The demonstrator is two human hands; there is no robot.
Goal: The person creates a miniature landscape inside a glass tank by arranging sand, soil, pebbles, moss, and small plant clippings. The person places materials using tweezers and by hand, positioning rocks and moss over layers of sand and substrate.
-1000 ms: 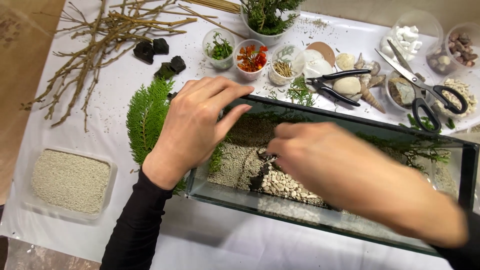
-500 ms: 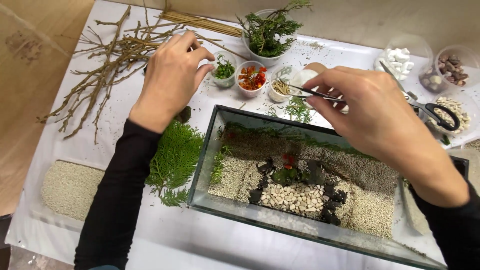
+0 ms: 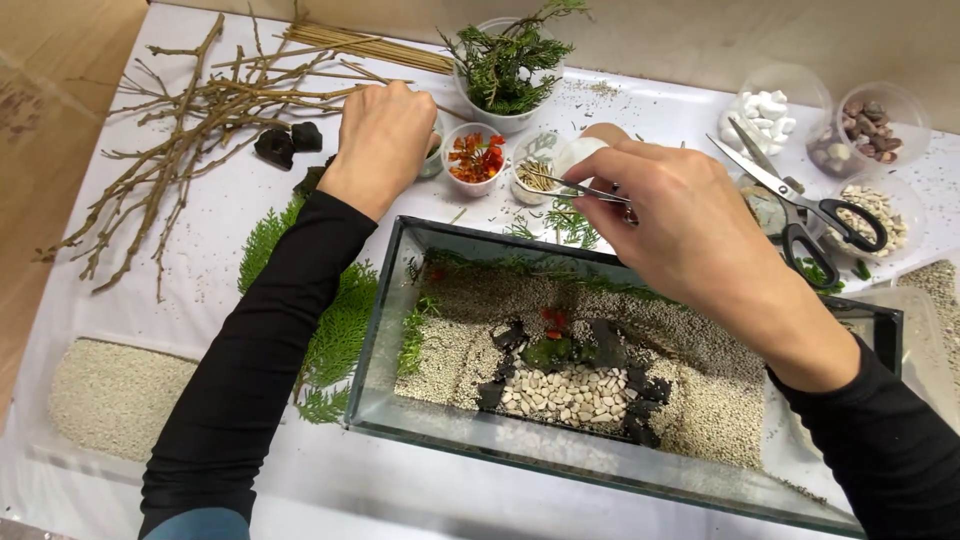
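A glass tank (image 3: 380, 330) stands in front of me, filled with pale gravel, white pebbles, black stones, moss and a small red bit. My right hand (image 3: 680, 225) hovers above its far edge and pinches metal tweezers (image 3: 585, 188), whose tips point left over a small cup of thin sticks (image 3: 540, 170). My left hand (image 3: 385, 135) reaches past the tank's left corner and rests at a small cup largely hidden under it, beside a cup of red and orange bits (image 3: 477, 155).
Bare branches (image 3: 190, 110) and black stones (image 3: 285, 143) lie far left, green fronds (image 3: 340, 320) beside the tank, a tray of pale gravel (image 3: 110, 395) near left. Scissors (image 3: 800, 205), cups of white pebbles (image 3: 770, 105) and brown stones (image 3: 868, 122), and a bowl of greenery (image 3: 510, 65) stand behind.
Both hands have come out of the tank and moved away toward the small cups behind it. The right hand now carries tweezers over the stick cup.
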